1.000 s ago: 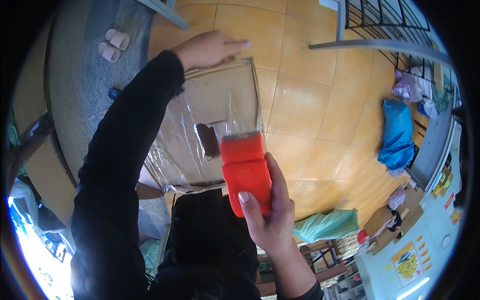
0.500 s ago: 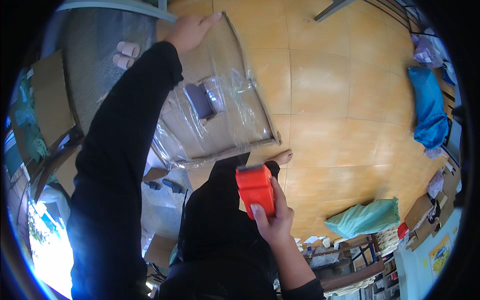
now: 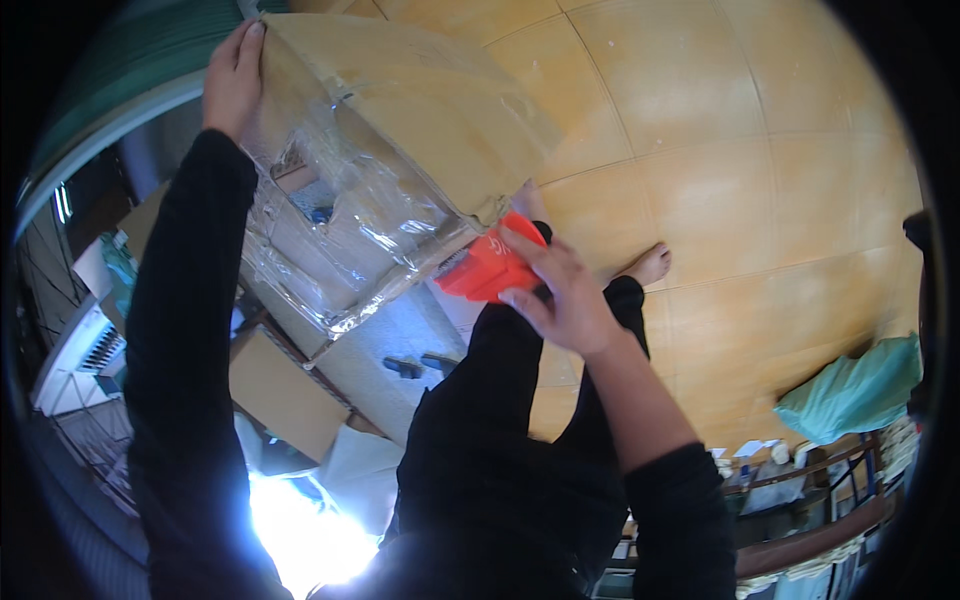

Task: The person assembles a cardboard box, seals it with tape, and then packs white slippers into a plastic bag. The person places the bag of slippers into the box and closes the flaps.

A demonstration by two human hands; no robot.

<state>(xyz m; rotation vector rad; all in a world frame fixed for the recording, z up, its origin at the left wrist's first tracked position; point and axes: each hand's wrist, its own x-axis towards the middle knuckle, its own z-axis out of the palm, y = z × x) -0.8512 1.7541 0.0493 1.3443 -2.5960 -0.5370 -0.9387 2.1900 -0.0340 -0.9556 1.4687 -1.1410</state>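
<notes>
A large cardboard box (image 3: 440,95) stands tilted at the upper left, one face wrapped in wrinkled clear tape (image 3: 380,225). My left hand (image 3: 235,85) grips its far left corner, fingers bent over the edge. In my right hand (image 3: 565,290) is a red tape dispenser (image 3: 495,265) with a toothed edge, close to the box's near right corner. Whether the dispenser touches the cardboard I cannot tell. Through an opening in the taped face, something small and partly blue shows, too unclear to name.
My bare foot (image 3: 648,265) is on the yellow tiled floor (image 3: 720,200). Dark slippers (image 3: 420,365) lie below the box, with a flat cardboard piece (image 3: 285,395) to their left. A green sack (image 3: 855,395) sits at the right, near a wooden rack (image 3: 815,540).
The box has tipped up and shows another face. My left hand has moved left with its corner, and my right hand has brought the tape dispenser up to the box's near corner.
</notes>
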